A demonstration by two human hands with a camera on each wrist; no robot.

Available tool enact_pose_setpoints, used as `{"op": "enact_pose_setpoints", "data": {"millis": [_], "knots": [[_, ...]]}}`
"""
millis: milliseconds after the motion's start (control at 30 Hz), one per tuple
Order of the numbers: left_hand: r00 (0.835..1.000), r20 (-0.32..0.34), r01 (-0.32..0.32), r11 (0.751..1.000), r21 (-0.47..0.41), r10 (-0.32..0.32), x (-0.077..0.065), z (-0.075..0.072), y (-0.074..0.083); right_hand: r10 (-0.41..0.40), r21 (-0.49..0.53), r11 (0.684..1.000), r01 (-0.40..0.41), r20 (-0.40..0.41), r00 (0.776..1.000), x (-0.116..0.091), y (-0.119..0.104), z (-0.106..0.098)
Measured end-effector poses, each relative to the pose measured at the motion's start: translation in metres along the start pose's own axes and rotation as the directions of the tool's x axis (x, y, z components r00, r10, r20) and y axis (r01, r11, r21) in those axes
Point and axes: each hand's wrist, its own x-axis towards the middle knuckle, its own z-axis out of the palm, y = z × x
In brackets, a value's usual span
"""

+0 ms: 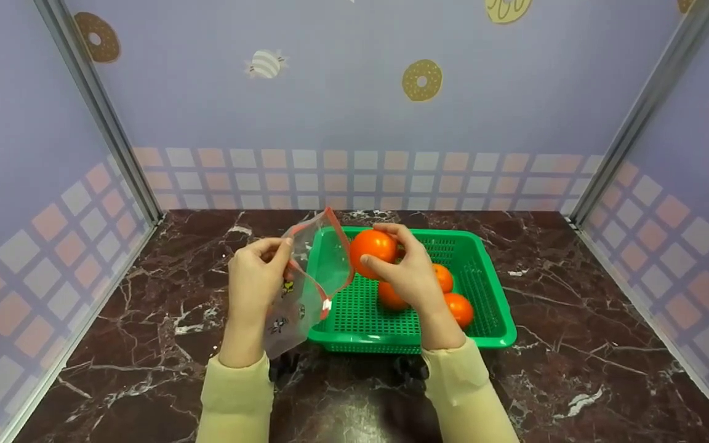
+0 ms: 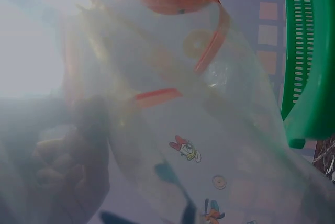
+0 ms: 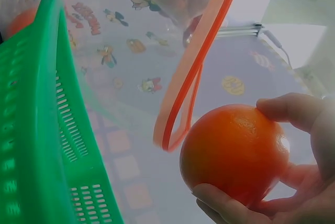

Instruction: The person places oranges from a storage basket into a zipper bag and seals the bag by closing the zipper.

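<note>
The bag (image 1: 303, 301), clear with a red-edged mouth gaping rightward, hangs over the left side of the basket (image 1: 502, 307), while the left hand (image 1: 255, 271), just left of the basket, pinches its edge between thumb and fingers. Above the basket's middle, the right hand (image 1: 410, 271) grips a fruit (image 1: 372, 251), thumb and fingers bent around it, by the bag's mouth. Three other fruits (image 1: 459, 311) lie in the basket's middle and right.
</note>
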Motion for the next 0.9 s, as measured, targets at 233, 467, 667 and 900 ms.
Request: {"op": "enact_pose_setpoints", "data": {"millis": [233, 467, 667, 900], "knots": [[1.0, 0.0, -0.004, 1.0, 0.009, 0.004, -0.001, 0.0, 0.0, -0.006, -0.014, 1.0, 0.007, 0.018, 1.0, 0.001, -0.004, 0.005], [1.0, 0.004, 0.001, 1.0, 0.001, -0.001, -0.001, 0.0, 0.001, -0.015, -0.014, 1.0, 0.016, 0.041, 0.999, 0.003, -0.01, 0.011], [1.0, 0.0, -0.003, 1.0, -0.008, 0.003, -0.001, 0.0, 0.001, -0.016, -0.008, 1.0, 0.017, 0.082, 0.997, 0.004, -0.016, 0.017], [1.0, 0.0, -0.017, 1.0, -0.014, 0.017, 0.0, 0.0, 0.001, -0.026, -0.005, 1.0, 0.027, 0.138, 0.99, 0.006, -0.021, 0.025]]}}
